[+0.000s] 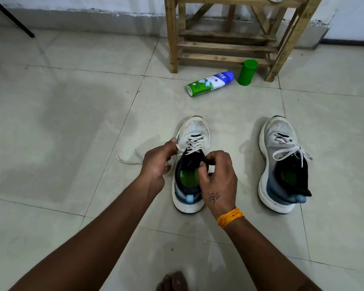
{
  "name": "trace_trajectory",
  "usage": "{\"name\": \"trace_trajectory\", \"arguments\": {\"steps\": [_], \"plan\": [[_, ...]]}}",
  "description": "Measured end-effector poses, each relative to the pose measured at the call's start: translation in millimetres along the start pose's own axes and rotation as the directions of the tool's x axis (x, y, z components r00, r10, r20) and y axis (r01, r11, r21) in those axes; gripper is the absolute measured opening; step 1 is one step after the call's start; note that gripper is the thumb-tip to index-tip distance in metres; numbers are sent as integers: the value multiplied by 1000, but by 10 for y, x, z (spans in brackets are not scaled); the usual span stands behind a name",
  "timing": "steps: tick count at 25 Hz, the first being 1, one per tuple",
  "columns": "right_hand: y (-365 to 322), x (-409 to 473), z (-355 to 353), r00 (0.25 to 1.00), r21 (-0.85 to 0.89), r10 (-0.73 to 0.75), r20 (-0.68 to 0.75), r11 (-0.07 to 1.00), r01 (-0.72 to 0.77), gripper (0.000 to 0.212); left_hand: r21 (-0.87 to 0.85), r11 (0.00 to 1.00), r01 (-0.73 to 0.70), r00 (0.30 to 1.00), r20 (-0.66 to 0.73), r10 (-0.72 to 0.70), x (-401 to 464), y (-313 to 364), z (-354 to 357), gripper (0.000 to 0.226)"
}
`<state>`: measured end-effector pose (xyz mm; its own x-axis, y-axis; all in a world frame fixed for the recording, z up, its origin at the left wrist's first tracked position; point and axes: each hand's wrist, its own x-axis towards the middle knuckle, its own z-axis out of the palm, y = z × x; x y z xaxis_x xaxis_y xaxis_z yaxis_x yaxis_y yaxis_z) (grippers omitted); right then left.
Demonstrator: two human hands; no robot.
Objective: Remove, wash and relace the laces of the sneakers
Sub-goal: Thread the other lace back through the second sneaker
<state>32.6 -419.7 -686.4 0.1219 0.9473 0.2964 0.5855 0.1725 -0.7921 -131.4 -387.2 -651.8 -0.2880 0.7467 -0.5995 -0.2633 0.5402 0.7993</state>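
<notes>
Looking down at the floor [72, 122], I see two sneakers side by side but apart, toes pointing away from me, and I work on the left sneaker [190, 164]. My left hand [156, 162] is curled at its left flank, thumb and fingers pinched together near the upper eyelets, seemingly on the lace [194, 141], though the exact contact is hidden behind the knuckles. My right hand [216, 177] pinches the dark tongue and collar on the other side, steadying the shoe. The lace is partly undone: two loose ends [128, 159] trail on the tile to the left, while the lower rows are threaded in crosses over the white mesh. I judge the lace to be light, limp and flat, likely a bit grippy in the eyelets, so it is best taken close to each crossing and drawn out row by row, not yanked from the tips. The shoe looks light with a soft upper and thick foam sole, so it will slide unless held at the collar or heel. The right sneaker [282, 164] stands untouched, its lace tied in a loose bow. Farther off, near a wooden stand [225, 34], lie a spray can [210, 82] on its side and a green bottle [247, 72].
</notes>
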Motion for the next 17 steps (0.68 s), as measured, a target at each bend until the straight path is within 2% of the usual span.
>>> {"name": "trace_trajectory", "arguments": {"steps": [4,9,13,17], "plan": [[12,-11,-19,1000,-13,-2,8,1000,2,13,-68,996,-66,996,-59,62,9,96,129,11],[-9,10,-34,1000,-37,4,0,999,-4,13,-152,972,-179,984,-17,178,-48,215,98,25],[-46,17,-66,1000,-70,17,9,997,-17,16,-238,953,-189,979,33,203,-199,316,102,16],[-217,148,-175,986,-143,150,78,980,-138,16,-174,931,-321,944,17,328,-364,552,151,23]]}}
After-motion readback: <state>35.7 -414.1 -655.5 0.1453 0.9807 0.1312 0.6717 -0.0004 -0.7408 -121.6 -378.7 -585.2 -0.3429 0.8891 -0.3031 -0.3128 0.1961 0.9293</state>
